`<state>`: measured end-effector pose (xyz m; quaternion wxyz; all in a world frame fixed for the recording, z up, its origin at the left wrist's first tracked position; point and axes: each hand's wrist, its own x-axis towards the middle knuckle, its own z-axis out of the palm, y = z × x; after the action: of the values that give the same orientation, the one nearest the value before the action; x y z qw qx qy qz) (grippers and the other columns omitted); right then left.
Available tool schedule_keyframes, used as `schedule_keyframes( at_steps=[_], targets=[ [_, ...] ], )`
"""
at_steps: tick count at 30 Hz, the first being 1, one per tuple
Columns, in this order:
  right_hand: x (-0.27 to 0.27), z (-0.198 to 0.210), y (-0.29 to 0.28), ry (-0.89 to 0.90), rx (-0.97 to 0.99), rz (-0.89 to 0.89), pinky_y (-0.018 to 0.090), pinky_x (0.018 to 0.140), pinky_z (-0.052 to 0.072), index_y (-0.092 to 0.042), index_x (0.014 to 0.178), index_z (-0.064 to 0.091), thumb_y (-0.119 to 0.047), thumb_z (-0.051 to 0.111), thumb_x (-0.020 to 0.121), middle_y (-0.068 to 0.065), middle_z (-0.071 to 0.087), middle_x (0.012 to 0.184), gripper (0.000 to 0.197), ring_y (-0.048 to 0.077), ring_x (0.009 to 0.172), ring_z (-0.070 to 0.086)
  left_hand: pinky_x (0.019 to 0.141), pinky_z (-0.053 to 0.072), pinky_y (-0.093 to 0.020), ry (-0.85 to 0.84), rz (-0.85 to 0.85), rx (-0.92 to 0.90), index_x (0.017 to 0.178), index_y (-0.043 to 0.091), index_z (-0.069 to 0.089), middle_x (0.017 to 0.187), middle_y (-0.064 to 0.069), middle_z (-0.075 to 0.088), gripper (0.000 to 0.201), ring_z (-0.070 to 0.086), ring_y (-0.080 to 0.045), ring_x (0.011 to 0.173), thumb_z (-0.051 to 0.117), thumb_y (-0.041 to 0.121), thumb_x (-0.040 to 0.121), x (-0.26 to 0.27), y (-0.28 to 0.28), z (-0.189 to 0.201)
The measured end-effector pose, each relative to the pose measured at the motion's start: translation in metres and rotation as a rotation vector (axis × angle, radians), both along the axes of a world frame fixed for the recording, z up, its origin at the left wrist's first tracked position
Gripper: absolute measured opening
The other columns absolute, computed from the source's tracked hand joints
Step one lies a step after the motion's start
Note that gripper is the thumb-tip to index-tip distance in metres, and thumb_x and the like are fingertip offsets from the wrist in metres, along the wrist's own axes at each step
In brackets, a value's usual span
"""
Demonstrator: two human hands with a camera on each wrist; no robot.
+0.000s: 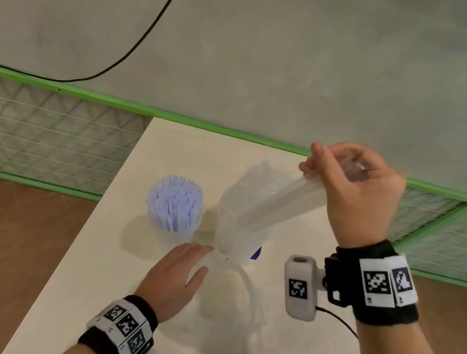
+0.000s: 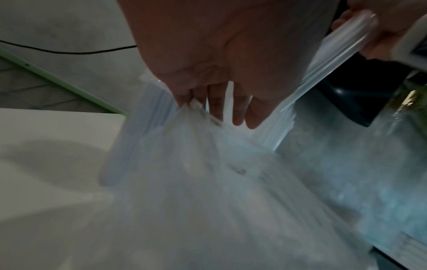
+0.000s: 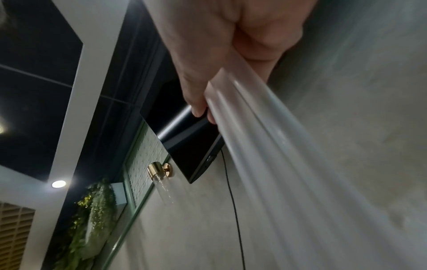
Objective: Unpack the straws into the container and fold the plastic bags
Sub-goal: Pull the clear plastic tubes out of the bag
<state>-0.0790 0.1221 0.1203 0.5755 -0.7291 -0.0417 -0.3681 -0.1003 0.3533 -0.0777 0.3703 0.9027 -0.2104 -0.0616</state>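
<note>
Hands work over a pale table (image 1: 112, 249). Nearest is the left hand (image 1: 178, 274), low by the table, its fingers and thumb closed round the gathered neck of a clear plastic bag (image 1: 236, 229). The loose end of the bag lies on the table, trailing toward the near side. The rest of the bag rises from the left hand and is packed with clear straws (image 1: 259, 177). Up and to the right, the right hand (image 1: 357, 192) is lifted in the air. Its fingers curl round a small bunch of straws (image 1: 280, 202) that slants down into the bag. Left of the bag, a bit farther off, stands a clear container (image 1: 172, 222) full of upright pale blue straws (image 1: 174, 201). Behind the table runs a green rail (image 1: 87, 94), then a grey wall with a black cable (image 1: 144, 36).
</note>
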Motion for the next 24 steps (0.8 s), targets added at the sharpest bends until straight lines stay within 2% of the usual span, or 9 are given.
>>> schedule_keyframes(
  at_steps=[3, 5, 9, 10, 12, 15, 17, 22, 24],
  targets=[
    [0.010, 0.010, -0.008, -0.024, -0.026, -0.030, 0.055, 0.063, 0.057, -0.018, 0.075, 0.068, -0.022, 0.077, 0.084, 0.006, 0.071, 0.065, 0.014, 0.033, 0.060, 0.070, 0.114, 0.029, -0.025, -0.036, -0.013, -0.079, 0.148, 0.037, 0.029, 0.154, 0.012, 0.032, 0.050, 0.031, -0.005, 0.141, 0.042, 0.028, 0.101, 0.008, -0.023, 0.023],
    [0.015, 0.013, -0.009, -0.012, -0.056, -0.033, 0.055, 0.064, 0.057, -0.021, 0.074, 0.068, -0.025, 0.077, 0.084, 0.005, 0.071, 0.065, 0.014, 0.033, 0.061, 0.070, 0.110, 0.028, -0.025, -0.005, -0.002, -0.079, 0.152, 0.039, 0.016, 0.162, 0.005, 0.016, 0.056, 0.030, -0.010, 0.143, 0.039, 0.027, 0.102, 0.015, -0.038, 0.039],
    [0.025, 0.014, -0.009, 0.026, -0.107, -0.014, 0.051, 0.065, 0.059, -0.013, 0.078, 0.067, -0.023, 0.077, 0.085, 0.001, 0.071, 0.065, 0.015, 0.026, 0.063, 0.071, 0.093, 0.044, -0.031, 0.093, 0.047, 0.061, 0.153, 0.038, 0.005, 0.163, -0.004, -0.005, 0.061, 0.061, -0.025, 0.108, 0.036, 0.022, 0.103, 0.032, -0.063, 0.062],
    [0.027, 0.012, -0.009, 0.030, -0.160, -0.025, 0.049, 0.064, 0.059, -0.012, 0.080, 0.067, -0.024, 0.076, 0.086, 0.001, 0.071, 0.066, 0.016, 0.024, 0.063, 0.071, 0.092, 0.046, -0.033, 0.093, 0.057, 0.075, 0.153, 0.038, 0.007, 0.163, -0.005, -0.006, 0.061, 0.062, -0.026, 0.104, 0.037, 0.021, 0.102, 0.036, -0.066, 0.065],
    [0.028, 0.008, -0.006, 0.023, -0.262, -0.056, 0.041, 0.062, 0.058, -0.012, 0.080, 0.068, -0.027, 0.075, 0.087, 0.000, 0.071, 0.067, 0.018, 0.018, 0.060, 0.070, 0.094, 0.046, -0.036, 0.092, 0.080, 0.047, 0.150, 0.035, 0.015, 0.163, -0.005, -0.002, 0.057, 0.060, -0.030, 0.111, 0.039, 0.017, 0.101, 0.042, -0.071, 0.066],
    [0.029, 0.001, -0.004, -0.025, -0.354, -0.102, 0.027, 0.060, 0.056, -0.009, 0.082, 0.068, -0.027, 0.074, 0.088, -0.001, 0.071, 0.066, 0.020, 0.009, 0.059, 0.068, 0.100, 0.041, -0.034, 0.062, 0.100, -0.075, 0.143, 0.027, 0.023, 0.158, -0.002, 0.020, 0.051, 0.051, -0.029, 0.124, 0.042, 0.012, 0.098, 0.044, -0.072, 0.065],
    [0.030, 0.000, -0.005, -0.057, -0.385, -0.119, 0.020, 0.061, 0.053, -0.007, 0.084, 0.068, -0.025, 0.073, 0.088, -0.001, 0.070, 0.066, 0.019, 0.008, 0.060, 0.068, 0.094, 0.041, -0.030, 0.034, 0.109, -0.089, 0.137, 0.022, 0.028, 0.149, 0.001, 0.032, 0.044, 0.054, -0.026, 0.116, 0.043, 0.010, 0.098, 0.044, -0.072, 0.064],
    [0.033, -0.001, -0.010, -0.147, -0.421, -0.147, 0.032, 0.059, 0.056, -0.006, 0.087, 0.067, -0.023, 0.073, 0.088, 0.001, 0.068, 0.066, 0.018, 0.016, 0.061, 0.069, 0.078, 0.047, -0.032, -0.013, 0.086, 0.059, 0.125, 0.018, 0.044, 0.145, 0.003, 0.028, 0.027, 0.060, -0.023, 0.079, 0.042, 0.014, 0.099, 0.049, -0.074, 0.059],
    [0.034, -0.005, -0.011, -0.154, -0.446, -0.159, 0.035, 0.057, 0.056, -0.006, 0.085, 0.067, -0.023, 0.074, 0.088, 0.001, 0.067, 0.067, 0.018, 0.018, 0.062, 0.069, 0.076, 0.049, -0.033, -0.011, 0.070, 0.092, 0.127, 0.019, 0.045, 0.146, 0.004, 0.026, 0.028, 0.058, -0.022, 0.074, 0.042, 0.015, 0.099, 0.050, -0.076, 0.056]
  ],
)
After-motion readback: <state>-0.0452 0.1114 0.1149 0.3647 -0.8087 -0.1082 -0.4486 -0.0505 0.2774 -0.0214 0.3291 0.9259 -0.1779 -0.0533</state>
